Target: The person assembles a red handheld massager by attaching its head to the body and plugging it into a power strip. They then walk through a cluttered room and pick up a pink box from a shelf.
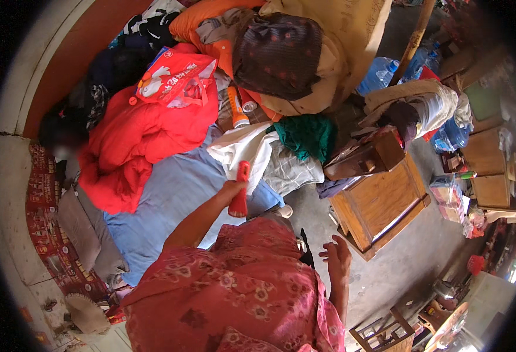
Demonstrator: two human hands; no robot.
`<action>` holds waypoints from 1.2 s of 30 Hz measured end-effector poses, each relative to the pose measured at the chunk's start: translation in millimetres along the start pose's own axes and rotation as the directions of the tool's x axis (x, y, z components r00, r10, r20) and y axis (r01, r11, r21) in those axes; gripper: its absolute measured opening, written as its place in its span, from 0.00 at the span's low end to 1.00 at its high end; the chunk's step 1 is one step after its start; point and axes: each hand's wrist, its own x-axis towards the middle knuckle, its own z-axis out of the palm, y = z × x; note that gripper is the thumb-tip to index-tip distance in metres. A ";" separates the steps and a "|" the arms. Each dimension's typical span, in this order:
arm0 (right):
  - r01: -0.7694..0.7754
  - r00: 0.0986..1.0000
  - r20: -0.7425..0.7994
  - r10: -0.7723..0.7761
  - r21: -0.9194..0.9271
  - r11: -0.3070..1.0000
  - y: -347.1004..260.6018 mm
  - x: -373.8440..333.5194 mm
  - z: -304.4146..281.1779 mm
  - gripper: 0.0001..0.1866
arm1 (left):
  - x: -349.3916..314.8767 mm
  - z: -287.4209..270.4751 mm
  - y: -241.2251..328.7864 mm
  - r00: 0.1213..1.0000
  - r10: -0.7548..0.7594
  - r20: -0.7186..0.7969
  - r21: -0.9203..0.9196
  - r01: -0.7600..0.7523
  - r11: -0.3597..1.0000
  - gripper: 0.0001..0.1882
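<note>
My left hand [233, 189] is closed round a red handled tool [240, 196], held above the blue bed sheet [170, 190]. The tool has a slotted narrow end at the top and a wider flared end below; its exact kind is unclear. Just past it lies a crumpled white cloth [246, 149]. My right hand [337, 255] hangs at my side over the grey floor with its fingers apart, holding nothing. The nearest thing to it is a brown wooden cabinet [375, 202].
A red quilt [146, 135] and a red printed bag [179, 79] are heaped on the bed's left. Farther back lie an orange flashlight [236, 108], a green cloth [308, 135] and a dark patterned cushion [278, 56]. A small wooden chair [387, 334] stands at lower right.
</note>
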 end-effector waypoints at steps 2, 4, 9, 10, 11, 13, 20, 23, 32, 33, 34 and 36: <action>-0.017 0.999 -0.031 0.015 -0.073 0.997 3.0 1.4 -1.8 0.20 | 11.8 -7.3 21.6 0.999 0.034 -0.042 -0.150 -0.040 0.988 0.16; -0.039 0.999 -0.037 0.038 -0.038 0.999 3.2 -0.7 2.2 0.20 | 33.3 -24.0 43.5 0.992 0.039 -0.120 -0.194 -0.062 0.979 0.15; -0.078 0.995 -0.058 0.076 -0.031 0.996 -7.9 -6.1 18.1 0.20 | 103.1 -72.9 122.6 0.917 0.267 -0.298 -0.094 -0.306 0.947 0.20; -0.059 0.997 -0.050 0.057 -0.038 0.998 -8.2 -6.4 23.8 0.20 | 123.4 -93.3 133.2 0.819 0.342 -0.460 0.055 -0.358 0.932 0.24; -0.041 0.998 -0.050 0.039 -0.047 0.998 -7.0 -5.6 28.1 0.20 | 140.8 -107.9 134.7 0.691 0.424 -0.585 0.209 -0.377 0.903 0.28; -0.035 0.994 -0.101 0.026 -0.082 0.996 -3.9 -3.4 27.5 0.19 | 156.5 -99.3 131.9 0.710 0.477 -0.518 0.501 -0.200 0.842 0.31; -0.046 0.978 -0.209 0.008 -0.177 0.983 1.6 -8.2 28.0 0.16 | 165.0 -56.6 46.5 0.889 0.458 0.002 0.776 -0.291 0.560 0.33; -0.050 0.972 -0.228 -0.051 -0.418 0.907 27.0 -13.2 27.0 0.19 | 152.1 -24.5 20.9 0.942 0.083 0.325 0.889 -0.334 0.313 0.32; 0.044 0.945 -0.301 -0.125 -0.264 0.964 26.8 -47.4 17.9 0.16 | 99.6 26.2 32.2 0.837 0.099 0.538 0.728 -0.520 0.446 0.18; 0.029 0.942 -0.317 -0.111 -0.251 0.968 27.5 -51.0 13.6 0.16 | 107.0 44.7 38.8 0.765 0.164 0.622 0.711 -0.641 0.290 0.19; 0.021 0.928 -0.356 -0.111 -0.248 0.969 44.6 -54.7 12.3 0.17 | 57.0 86.6 55.0 0.742 0.167 0.649 0.707 -0.670 0.226 0.19; 0.025 0.913 -0.394 -0.106 -0.205 0.978 60.0 -53.8 18.0 0.16 | 36.7 123.6 70.4 0.675 0.161 0.720 0.670 -0.737 0.090 0.18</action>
